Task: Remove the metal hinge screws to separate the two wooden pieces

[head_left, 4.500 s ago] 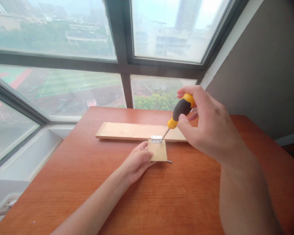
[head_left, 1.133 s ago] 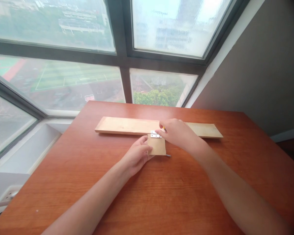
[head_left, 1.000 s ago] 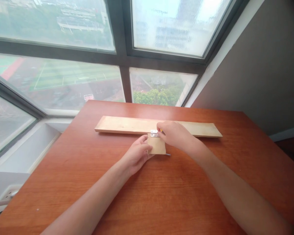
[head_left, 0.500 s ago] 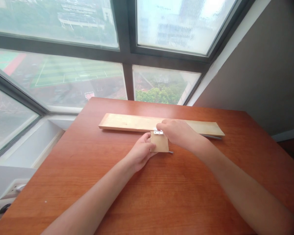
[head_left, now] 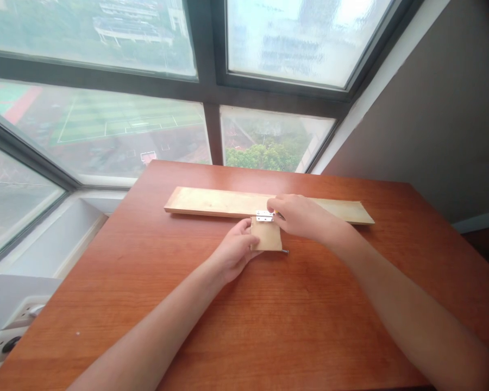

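My left hand (head_left: 238,250) is closed around the left side of a small square wooden board (head_left: 266,237), thumb on its face. A silver hinge (head_left: 264,216) with small holes lies spread along the board's top edge. My right hand (head_left: 295,213) is closed at the hinge's right end, its fingertips pinching something. A bit of yellow and black shows at those fingers; the rest is hidden. From under the board's lower right corner a thin metal piece, like a screw (head_left: 285,251), sticks out.
A long pale wooden plank (head_left: 212,201) lies across the brown table (head_left: 228,336) just behind my hands. Windows (head_left: 146,130) stand beyond the table's far edge, a grey wall (head_left: 424,108) to the right. Power sockets (head_left: 8,336) are at the lower left.
My right hand has shifted slightly right, uncovering more of the hinge. A grey rod seen beneath my right forearm is out of sight now. My left hand and the small board have hardly moved.
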`<action>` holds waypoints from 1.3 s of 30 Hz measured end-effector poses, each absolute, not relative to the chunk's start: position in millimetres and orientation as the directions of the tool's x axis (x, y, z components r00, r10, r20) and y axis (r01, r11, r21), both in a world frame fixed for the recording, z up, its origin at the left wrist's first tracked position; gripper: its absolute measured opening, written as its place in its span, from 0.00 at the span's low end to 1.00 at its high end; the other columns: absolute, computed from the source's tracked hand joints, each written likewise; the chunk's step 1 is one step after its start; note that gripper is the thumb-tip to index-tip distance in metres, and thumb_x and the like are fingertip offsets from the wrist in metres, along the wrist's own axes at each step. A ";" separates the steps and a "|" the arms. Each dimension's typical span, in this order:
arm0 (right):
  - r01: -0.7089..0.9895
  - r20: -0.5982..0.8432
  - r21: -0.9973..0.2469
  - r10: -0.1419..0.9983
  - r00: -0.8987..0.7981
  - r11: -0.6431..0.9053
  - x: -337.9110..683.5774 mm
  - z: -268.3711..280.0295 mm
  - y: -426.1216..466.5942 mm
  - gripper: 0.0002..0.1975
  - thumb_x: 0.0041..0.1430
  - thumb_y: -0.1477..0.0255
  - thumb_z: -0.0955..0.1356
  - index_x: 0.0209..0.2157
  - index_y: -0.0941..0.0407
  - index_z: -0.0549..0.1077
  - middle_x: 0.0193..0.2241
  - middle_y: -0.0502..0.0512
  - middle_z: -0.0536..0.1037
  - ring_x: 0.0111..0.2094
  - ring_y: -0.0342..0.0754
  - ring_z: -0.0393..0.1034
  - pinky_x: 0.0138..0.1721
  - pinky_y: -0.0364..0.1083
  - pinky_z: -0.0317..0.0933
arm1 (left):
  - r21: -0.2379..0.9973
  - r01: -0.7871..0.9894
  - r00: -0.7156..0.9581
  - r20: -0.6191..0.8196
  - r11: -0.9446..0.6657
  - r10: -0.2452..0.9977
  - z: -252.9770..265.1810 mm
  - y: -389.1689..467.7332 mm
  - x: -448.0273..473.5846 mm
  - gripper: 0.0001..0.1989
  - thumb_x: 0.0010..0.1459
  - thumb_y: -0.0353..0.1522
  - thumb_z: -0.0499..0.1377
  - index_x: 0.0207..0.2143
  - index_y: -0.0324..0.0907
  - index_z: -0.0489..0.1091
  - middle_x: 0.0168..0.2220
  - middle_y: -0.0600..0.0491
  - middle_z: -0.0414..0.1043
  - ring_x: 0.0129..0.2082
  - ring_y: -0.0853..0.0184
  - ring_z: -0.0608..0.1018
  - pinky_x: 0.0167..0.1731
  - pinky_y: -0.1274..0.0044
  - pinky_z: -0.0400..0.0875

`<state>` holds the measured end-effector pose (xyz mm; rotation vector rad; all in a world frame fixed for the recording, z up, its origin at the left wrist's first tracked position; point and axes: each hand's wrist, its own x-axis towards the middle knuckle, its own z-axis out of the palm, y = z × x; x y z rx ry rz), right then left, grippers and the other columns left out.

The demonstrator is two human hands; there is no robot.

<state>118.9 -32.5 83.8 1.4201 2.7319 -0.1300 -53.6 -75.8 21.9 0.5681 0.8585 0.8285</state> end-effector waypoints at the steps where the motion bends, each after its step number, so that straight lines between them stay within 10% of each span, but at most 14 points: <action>1: 0.826 -0.098 -0.045 0.821 -0.563 0.562 118.5 83.1 -32.7 0.07 0.62 0.75 0.61 0.32 0.56 0.69 0.32 0.55 0.77 0.31 0.46 0.67 0.28 0.44 0.47 | 0.723 -0.402 0.387 -0.422 0.562 0.820 21.5 -75.8 -53.5 0.23 0.42 0.18 0.57 0.44 0.40 0.65 0.45 0.46 0.74 0.44 0.61 0.78 0.40 0.73 0.75; 39: 0.804 -0.098 -0.116 0.799 -0.593 0.583 116.5 92.8 -27.5 0.07 0.57 0.78 0.63 0.31 0.55 0.72 0.31 0.51 0.77 0.31 0.45 0.66 0.27 0.44 0.45 | 0.765 -0.348 0.367 -0.421 0.542 0.829 22.6 -77.6 -51.6 0.25 0.42 0.18 0.55 0.45 0.41 0.64 0.45 0.46 0.74 0.43 0.60 0.78 0.40 0.72 0.74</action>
